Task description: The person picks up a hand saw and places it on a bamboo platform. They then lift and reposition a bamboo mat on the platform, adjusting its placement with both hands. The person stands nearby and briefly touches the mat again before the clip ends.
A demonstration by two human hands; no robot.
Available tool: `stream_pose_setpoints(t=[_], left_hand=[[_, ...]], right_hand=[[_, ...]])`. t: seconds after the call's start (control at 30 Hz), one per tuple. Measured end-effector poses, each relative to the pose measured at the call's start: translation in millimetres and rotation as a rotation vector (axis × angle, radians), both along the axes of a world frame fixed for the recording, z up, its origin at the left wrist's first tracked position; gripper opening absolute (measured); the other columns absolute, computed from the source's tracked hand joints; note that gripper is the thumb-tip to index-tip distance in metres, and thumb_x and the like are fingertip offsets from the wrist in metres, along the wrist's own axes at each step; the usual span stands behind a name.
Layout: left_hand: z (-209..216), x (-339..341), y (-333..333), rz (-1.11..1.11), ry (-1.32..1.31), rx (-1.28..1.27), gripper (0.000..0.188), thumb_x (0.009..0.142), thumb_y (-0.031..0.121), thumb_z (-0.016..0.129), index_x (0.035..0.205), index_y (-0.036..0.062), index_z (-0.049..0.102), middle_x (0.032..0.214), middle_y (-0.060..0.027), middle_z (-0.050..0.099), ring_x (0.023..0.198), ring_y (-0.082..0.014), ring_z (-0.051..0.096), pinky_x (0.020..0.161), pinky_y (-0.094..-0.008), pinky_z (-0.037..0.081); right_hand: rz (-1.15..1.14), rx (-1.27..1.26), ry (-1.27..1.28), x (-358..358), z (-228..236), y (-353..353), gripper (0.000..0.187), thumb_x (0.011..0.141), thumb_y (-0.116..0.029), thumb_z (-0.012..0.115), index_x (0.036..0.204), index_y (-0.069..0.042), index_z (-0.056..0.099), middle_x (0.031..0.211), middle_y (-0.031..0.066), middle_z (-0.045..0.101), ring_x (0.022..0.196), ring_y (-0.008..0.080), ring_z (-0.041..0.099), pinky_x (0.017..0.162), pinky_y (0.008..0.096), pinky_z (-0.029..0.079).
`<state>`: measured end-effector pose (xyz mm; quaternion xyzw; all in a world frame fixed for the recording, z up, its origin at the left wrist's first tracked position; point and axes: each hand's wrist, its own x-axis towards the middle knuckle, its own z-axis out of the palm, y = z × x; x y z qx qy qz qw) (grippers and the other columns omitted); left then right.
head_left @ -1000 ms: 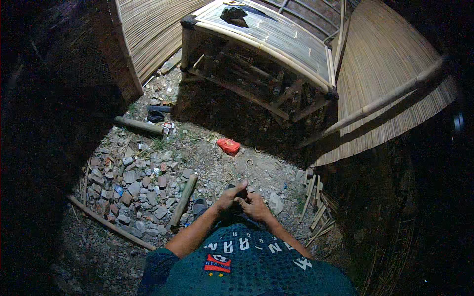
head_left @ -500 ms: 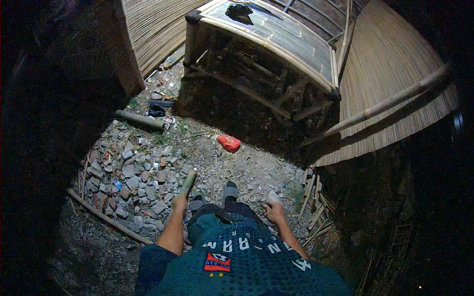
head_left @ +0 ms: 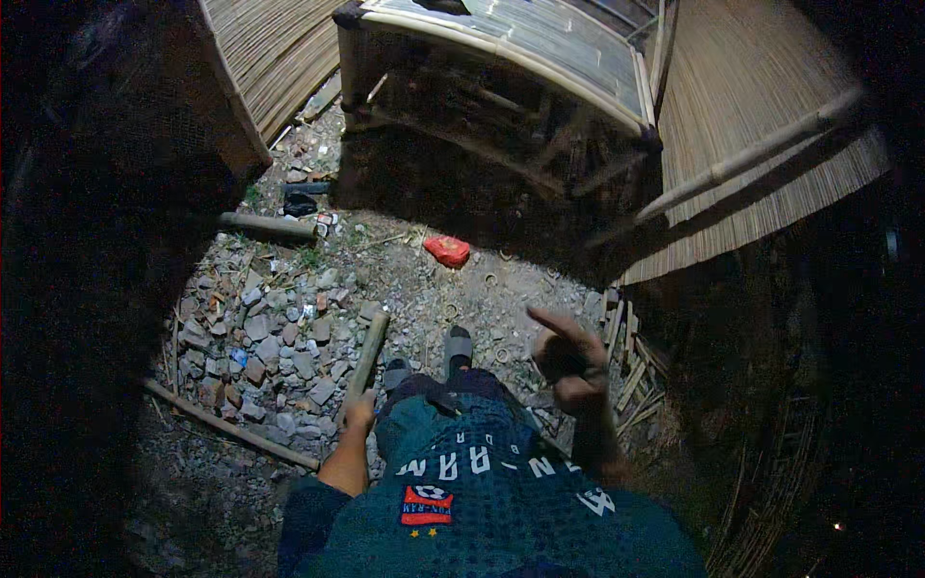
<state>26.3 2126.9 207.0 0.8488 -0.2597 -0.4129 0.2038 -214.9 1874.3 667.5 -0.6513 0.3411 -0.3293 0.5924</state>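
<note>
A short pale bamboo stick point(head_left: 368, 352) slants upward from my left hand point(head_left: 358, 414), whose fingers are wrapped round its lower end. It stands over the edge of the rubble, left of my feet. My right hand point(head_left: 570, 356) is raised in front of my body on the right, nothing visible in it. Its index finger stretches forward, apart from the thumb. The palm and other fingers lie in deep shadow. A red plastic bag point(head_left: 447, 251) rests on the gritty ground ahead of my feet.
Broken bricks and stones point(head_left: 279, 337) cover the ground at left, edged by a long pole point(head_left: 231, 424). Farther on lies a thick bamboo piece point(head_left: 270, 226). A bamboo-framed bench point(head_left: 501, 48) stands ahead. Split bamboo point(head_left: 631, 361) is heaped at right, below a slatted screen point(head_left: 761, 106).
My right hand has risen toward the camera, its index finger now stretched out; the whitish thing by its fingertips no longer shows. More of the stick shows above my left hand. The view has shifted slightly.
</note>
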Motion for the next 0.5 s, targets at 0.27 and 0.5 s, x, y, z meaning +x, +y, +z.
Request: stream_pose_setpoints(t=[0.27,0.5], left_hand=[[68.0,-1.4,-38.9,-0.175,-0.217,-0.047,0.036,0.104,0.030,0.043,0.102,0.0004,0.063,0.088,-0.0222,0.065,0.087,-0.0414,0.065,0.080,-0.0507,0.052],[20.2,10.4,-15.4,0.093,0.041,0.091,0.047,0.096,0.039,0.052,0.121,0.0009,0.064,0.116,-0.0285,0.065,0.112,-0.0456,0.060,0.095,-0.0505,0.047]], right_hand=[[0.595,-0.487,-0.504,67.6,126.7,26.4,0.018,0.065,-0.015,0.050,0.072,-0.002,0.061,0.057,0.0062,0.049,0.045,0.0203,0.048,0.040,0.0312,0.037],[0.462,-0.423,-0.637,70.5,132.3,62.0,0.019,0.099,-0.007,0.049,0.084,-0.012,0.039,0.056,0.0037,0.042,0.040,0.0120,0.037,0.034,0.0262,0.029]])
